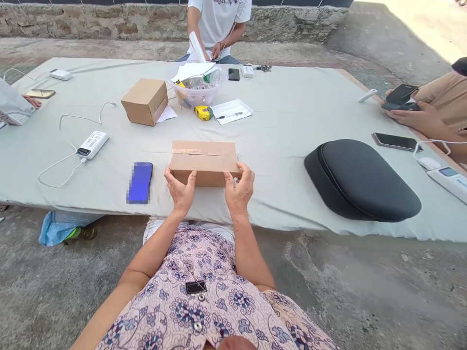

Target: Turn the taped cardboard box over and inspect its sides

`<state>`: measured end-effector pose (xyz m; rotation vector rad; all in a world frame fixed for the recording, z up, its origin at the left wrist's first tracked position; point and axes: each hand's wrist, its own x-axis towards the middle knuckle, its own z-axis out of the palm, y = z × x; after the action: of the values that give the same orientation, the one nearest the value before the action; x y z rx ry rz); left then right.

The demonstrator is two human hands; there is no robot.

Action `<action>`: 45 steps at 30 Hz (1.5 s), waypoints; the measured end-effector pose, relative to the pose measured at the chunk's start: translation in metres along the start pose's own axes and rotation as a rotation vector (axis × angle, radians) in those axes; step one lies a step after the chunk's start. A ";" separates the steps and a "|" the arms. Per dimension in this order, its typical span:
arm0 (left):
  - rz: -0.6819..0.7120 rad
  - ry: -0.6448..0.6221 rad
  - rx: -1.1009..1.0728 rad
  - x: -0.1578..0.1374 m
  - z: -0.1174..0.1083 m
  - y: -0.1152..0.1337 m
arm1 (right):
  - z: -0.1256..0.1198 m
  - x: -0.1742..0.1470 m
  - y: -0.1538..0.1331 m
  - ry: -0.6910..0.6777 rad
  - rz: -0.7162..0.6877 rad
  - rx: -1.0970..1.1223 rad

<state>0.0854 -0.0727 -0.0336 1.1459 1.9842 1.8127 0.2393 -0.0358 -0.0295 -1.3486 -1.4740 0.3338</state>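
Note:
A closed brown cardboard box (pixel 204 154) lies lengthwise in front of me, near the front edge of the cloth-covered table (pixel 277 121). A strip of clear tape seems to run along its top. My left hand (pixel 181 191) grips its left end, with the thumb on the front face. At the right end my right hand (pixel 239 189) holds it the same way, fingers curled round the corner. The fingertips behind the ends are partly hidden. Left of the box lies a phone (pixel 140 183) with a blurred blue screen.
A black padded case (pixel 361 180) sits at right. Farther back are another cardboard box (pixel 144 101), a plastic basket (pixel 197 95), a yellow tape measure (pixel 203 113) and a paper with a pen (pixel 233 112). A white power bank (pixel 93 145) trails cables at left. Other people sit around the table.

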 end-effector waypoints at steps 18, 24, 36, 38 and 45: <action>-0.048 -0.132 0.184 0.011 -0.023 -0.064 | 0.013 -0.019 0.060 -0.188 0.236 0.038; 0.045 -0.252 0.744 0.017 -0.032 -0.055 | 0.016 -0.020 0.061 -0.302 0.244 -0.202; 0.058 -0.254 0.763 0.019 -0.037 -0.056 | 0.017 -0.023 0.066 -0.261 0.138 -0.176; 0.070 -0.222 0.658 0.019 -0.038 -0.060 | 0.015 -0.023 0.065 -0.253 0.150 -0.126; 0.157 -0.118 0.416 0.018 -0.040 -0.052 | 0.003 -0.018 0.046 -0.187 0.233 0.084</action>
<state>0.0277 -0.0867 -0.0672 1.5243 2.3220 1.3886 0.2583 -0.0348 -0.0755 -1.4548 -1.4380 0.6807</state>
